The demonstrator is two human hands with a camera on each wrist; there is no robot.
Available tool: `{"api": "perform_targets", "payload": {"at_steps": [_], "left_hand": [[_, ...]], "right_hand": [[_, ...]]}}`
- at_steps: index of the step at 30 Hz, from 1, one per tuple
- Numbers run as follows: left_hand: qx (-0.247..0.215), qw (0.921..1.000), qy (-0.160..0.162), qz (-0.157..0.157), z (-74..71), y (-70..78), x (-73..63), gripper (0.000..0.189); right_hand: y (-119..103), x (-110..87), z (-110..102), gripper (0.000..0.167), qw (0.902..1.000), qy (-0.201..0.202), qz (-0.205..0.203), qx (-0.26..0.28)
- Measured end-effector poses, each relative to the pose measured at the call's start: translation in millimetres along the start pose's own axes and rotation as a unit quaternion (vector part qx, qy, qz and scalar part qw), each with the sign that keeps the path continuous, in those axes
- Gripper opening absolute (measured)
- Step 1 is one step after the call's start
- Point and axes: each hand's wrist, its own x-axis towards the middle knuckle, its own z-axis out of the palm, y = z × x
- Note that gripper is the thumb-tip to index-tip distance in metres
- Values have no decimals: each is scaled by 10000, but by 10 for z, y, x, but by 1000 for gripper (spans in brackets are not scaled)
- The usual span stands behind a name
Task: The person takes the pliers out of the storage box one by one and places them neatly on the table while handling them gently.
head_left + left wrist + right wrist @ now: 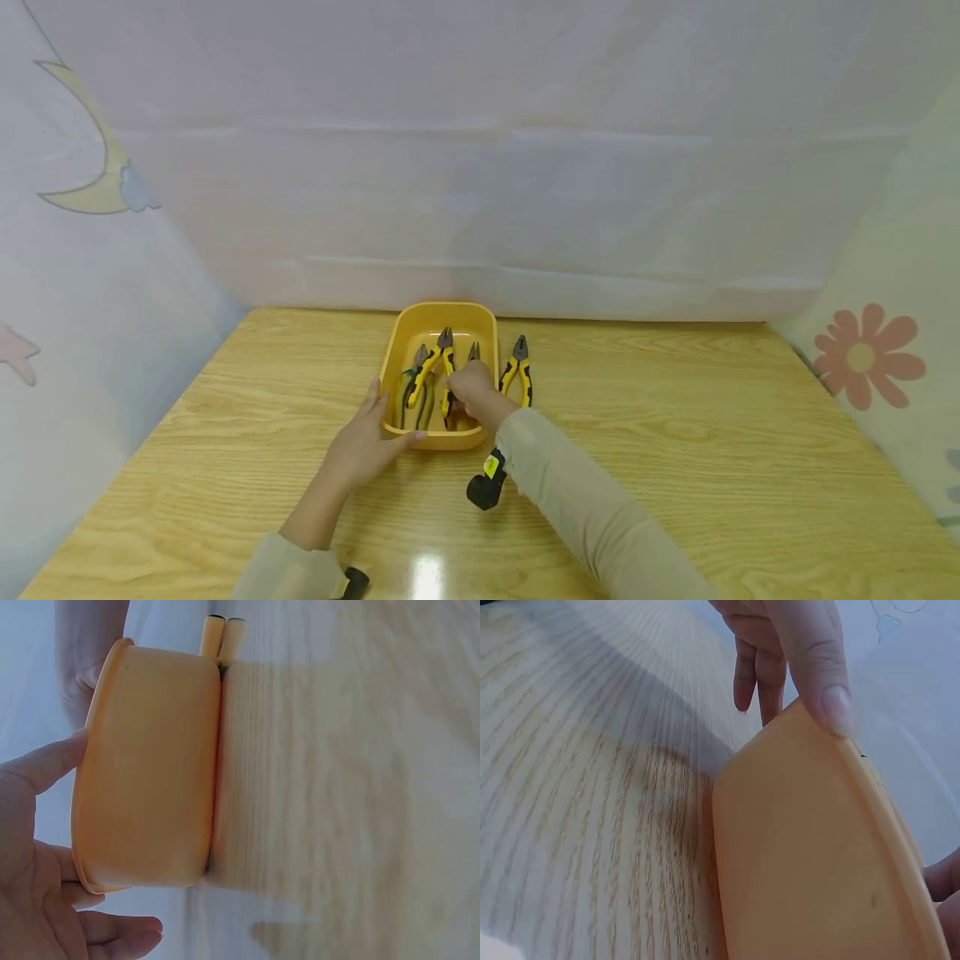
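A yellow tub [438,310] holds pliers with yellow-and-black handles [424,372] lying across pliers with dull green handles [426,408]. At the tub's right side my right hand [474,385] reaches in and grips long-nosed pliers [474,352]. Only their slim dark tips show past the hand; its fingertips are hidden in the head view. My left hand [367,443] rests on the tub's near left corner, thumb [56,759] on the front rim and fingers spread along the left side. Another pair of yellow-and-black pliers [521,367] lies on the table right of the tub.
The wooden table [675,417] ends at a pale cloth backdrop [525,208] behind the tub. Printed cloth also hangs at both sides. A black wrist camera [486,485] sits under my right wrist, close to the tub's front.
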Motion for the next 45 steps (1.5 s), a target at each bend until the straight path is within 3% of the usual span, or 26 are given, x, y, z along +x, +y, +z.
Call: {"api": "perform_targets", "payload": {"at_steps": [8, 12, 21, 26, 29, 34, 39, 45], "left_hand": [[-98, 9999, 32, -48, 14, -3, 28, 94], [-112, 9999, 48, -2, 44, -6, 43, 96], [-14, 9999, 112, 62, 42, 5, 62, 97], [-7, 9999, 97, 59, 45, 18, 64, 96], [26, 9999, 85, 57, 48, 24, 69, 95], [19, 10000, 83, 45, 42, 33, 60, 94], [16, 10000, 75, 54, 42, 46, 58, 93], [57, 10000, 46, 16, 24, 51, 49, 90]], "right_hand": [[-36, -53, -81, 12, 9996, 92, -178, 176], [-44, -108, -138, 31, 9996, 99, -242, 117], [-52, -221, -241, 36, 9975, -209, -572, 352], [-22, -272, -310, 17, 9979, -139, -615, 119], [5, -290, -349, 24, 9978, -98, -641, 155], [29, -307, -414, 12, 9969, -78, -589, 524], [58, -328, -472, 25, 9950, -230, -620, 753], [88, -379, -515, 10, 9956, -232, -674, 605]]}}
